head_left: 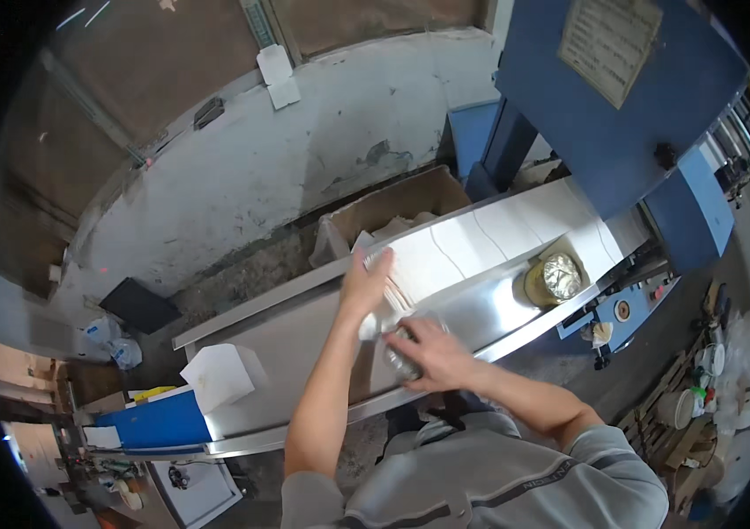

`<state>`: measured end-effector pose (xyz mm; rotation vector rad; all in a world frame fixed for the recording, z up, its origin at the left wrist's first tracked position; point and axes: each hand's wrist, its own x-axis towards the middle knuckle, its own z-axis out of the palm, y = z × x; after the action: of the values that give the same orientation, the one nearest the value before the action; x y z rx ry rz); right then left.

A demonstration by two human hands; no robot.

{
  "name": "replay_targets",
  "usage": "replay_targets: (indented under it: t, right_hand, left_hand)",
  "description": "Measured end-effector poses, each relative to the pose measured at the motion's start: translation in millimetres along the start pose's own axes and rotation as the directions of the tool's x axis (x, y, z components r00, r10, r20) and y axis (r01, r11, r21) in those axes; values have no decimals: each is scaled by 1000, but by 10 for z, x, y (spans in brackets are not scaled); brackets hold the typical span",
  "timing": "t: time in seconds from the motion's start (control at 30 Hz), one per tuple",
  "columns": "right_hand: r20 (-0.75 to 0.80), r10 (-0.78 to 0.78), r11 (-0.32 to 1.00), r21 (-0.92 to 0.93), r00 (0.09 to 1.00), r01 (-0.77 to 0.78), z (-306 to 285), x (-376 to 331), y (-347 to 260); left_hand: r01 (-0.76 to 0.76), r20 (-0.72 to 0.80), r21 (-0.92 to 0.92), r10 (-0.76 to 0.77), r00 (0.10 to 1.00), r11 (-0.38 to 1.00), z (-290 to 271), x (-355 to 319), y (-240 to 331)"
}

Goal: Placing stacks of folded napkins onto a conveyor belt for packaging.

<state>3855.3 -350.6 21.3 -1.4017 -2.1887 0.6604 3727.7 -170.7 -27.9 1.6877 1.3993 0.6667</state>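
At 2 o'clock from left hand [364,287] lay white sheets [467,247] | left grip unclear | right hand [438,354], 5 o'clock, fingers clamped on grey object [401,356] | light, even pressure likely suited

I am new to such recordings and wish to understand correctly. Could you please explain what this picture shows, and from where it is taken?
There is no robot here: these are a person's bare hands. The one picture comes from a wide camera on the person's head, looking down, so straight edges bend near the rim.

The left hand is at the left end of a row of white sheets in a long metal tray. The right hand holds a rounded, shiny grey thing; its exact kind is unclear. The tray also holds a yellowish cylinder with a silvery top; a white card is at its left end. At upper right is a blue machine.
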Motion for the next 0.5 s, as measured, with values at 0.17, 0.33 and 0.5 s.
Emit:
replay_targets:
  t: [0.17,0.33,0.5]
  right_hand:
    - [-80,104,991,-76,991,-110,-635,-528,644]
    - [-43,111,994,-3,993,-112,-914,-680,883]
    - [-98,57,995,92,993,-48,-990,-702,926]
  left_hand:
    - [254,-99,-334,-302,948,908,-205,-249,-505]
    - [528,129,-600,-579,805,601,-116,-469,-233]
    - [541,239,-603,-514,824,586,-153,-400,-241]
